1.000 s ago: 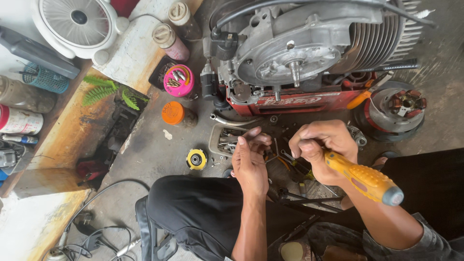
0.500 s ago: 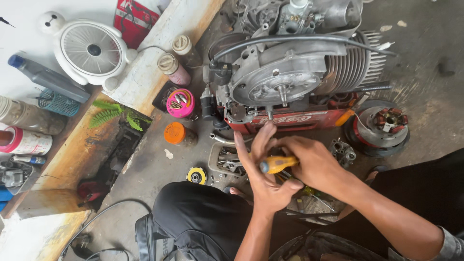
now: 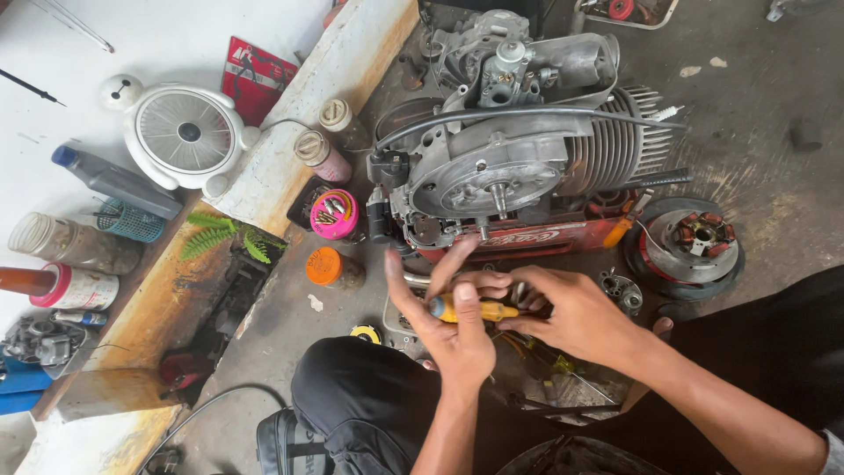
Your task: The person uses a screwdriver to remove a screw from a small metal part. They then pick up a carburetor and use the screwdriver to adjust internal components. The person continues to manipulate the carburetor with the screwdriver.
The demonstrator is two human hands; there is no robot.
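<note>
We observe both hands meeting just below the engine (image 3: pixel 519 167), which rests on a red crate (image 3: pixel 536 239) on the concrete floor (image 3: pixel 774 176). The left hand (image 3: pixel 453 330) is open, palm up, fingers spread toward the engine casing; a yellow-handled screwdriver (image 3: pixel 475 310) lies across its palm, the blue butt end pointing to the viewer's left. The thumb lies over the handle, so we record a loose cradling hold, not a clenched one. The right hand (image 3: pixel 576 317) reaches in from the right with its fingers curled at the shaft end of the same screwdriver; the fingertips hide the contact, and we cannot tell how firmly it grips. The tool's tip is concealed behind those fingers.

Beneath the hands we note a shallow tray of small tools, largely covered. To the right of the crate sits a round stator plate with copper coils (image 3: pixel 690 242), well apart from the hands. To the left of the engine stand a pink tub of small metal parts (image 3: pixel 334 214) and an orange-lidded jar (image 3: pixel 325 266), both near but not touching the left hand. Farther left, on a white surface, we record a white fan (image 3: pixel 186 134) and a grey bottle with a blue cap (image 3: pixel 114 182). The person's dark-trousered knee (image 3: pixel 360 387) occupies the lower centre.
</note>
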